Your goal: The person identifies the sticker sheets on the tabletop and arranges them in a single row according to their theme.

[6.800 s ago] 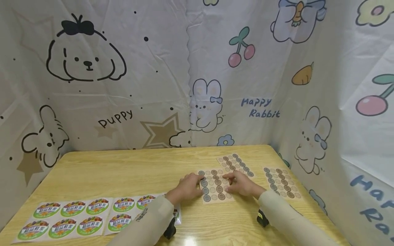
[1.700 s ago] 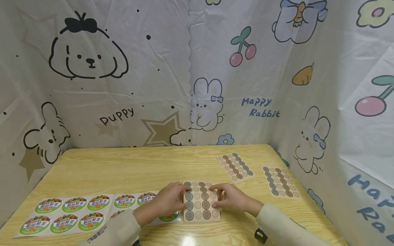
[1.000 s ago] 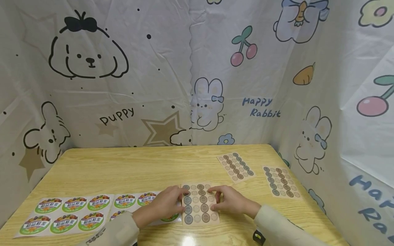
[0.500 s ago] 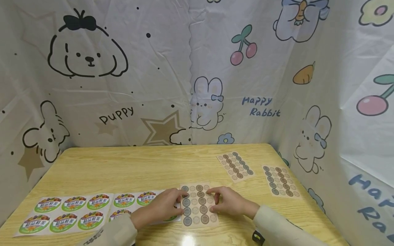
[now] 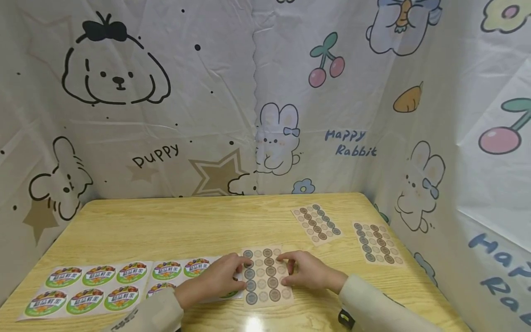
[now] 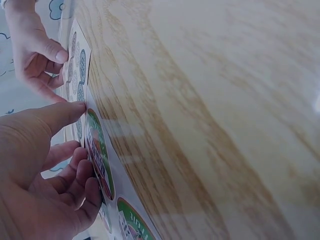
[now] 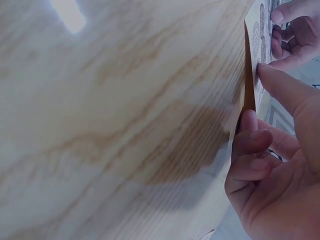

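Note:
A pale sheet of round stickers (image 5: 260,281), with grey, brown and beige columns, lies flat or nearly flat between both hands in the head view. My left hand (image 5: 220,279) holds its left edge with thumb and index finger; its other fingers curl in the left wrist view. At the opposite edge my right hand (image 5: 311,272) does likewise with thumb and index finger. A narrow dark gap shows below the sheet's edge in the right wrist view. Under and behind my left hand lies a sheet of fruit-label stickers (image 5: 167,270), partly covered by that hand and forearm.
Two similar round-sticker sheets lie to the right, one tilted at the back (image 5: 317,224) and one near the table's right edge (image 5: 378,244). Another fruit-label sheet (image 5: 82,288) is at the left. Printed cloth walls (image 5: 215,120) surround the wooden table (image 5: 174,230).
Since the earliest frame, both hands have brought the round-sticker sheet leftward and nearer to me, up to the fruit labels. Over the last second it has shifted slightly further the same way.

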{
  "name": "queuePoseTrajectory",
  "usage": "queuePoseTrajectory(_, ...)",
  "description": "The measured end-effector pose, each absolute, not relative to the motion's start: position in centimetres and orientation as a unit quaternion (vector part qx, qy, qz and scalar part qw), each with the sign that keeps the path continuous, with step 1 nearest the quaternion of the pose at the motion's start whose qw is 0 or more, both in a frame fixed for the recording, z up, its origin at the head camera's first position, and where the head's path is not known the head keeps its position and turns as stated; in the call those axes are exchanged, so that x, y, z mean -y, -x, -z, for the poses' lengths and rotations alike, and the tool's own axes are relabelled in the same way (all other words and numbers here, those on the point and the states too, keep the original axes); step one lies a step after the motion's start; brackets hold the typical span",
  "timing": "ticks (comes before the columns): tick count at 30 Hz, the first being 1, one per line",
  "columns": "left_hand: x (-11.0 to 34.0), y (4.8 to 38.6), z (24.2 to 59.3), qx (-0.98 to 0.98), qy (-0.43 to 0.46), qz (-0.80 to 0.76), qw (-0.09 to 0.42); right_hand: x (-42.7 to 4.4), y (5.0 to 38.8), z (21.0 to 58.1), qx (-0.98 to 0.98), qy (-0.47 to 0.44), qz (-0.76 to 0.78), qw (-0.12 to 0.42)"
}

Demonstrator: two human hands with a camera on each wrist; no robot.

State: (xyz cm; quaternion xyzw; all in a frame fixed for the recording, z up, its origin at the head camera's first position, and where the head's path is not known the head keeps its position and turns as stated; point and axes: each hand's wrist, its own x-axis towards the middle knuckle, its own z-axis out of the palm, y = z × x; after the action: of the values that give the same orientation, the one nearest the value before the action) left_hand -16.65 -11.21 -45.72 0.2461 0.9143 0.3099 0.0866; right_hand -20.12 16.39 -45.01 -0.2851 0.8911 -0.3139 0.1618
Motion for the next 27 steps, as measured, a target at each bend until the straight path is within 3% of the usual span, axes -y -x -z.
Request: queuePoseTrajectory(27,11.64,16.87,46.06,-0.906,-0.247,-0.331,0.094,-16.23,20.7,45.81,-0.889,0.275,0.322,0.173)
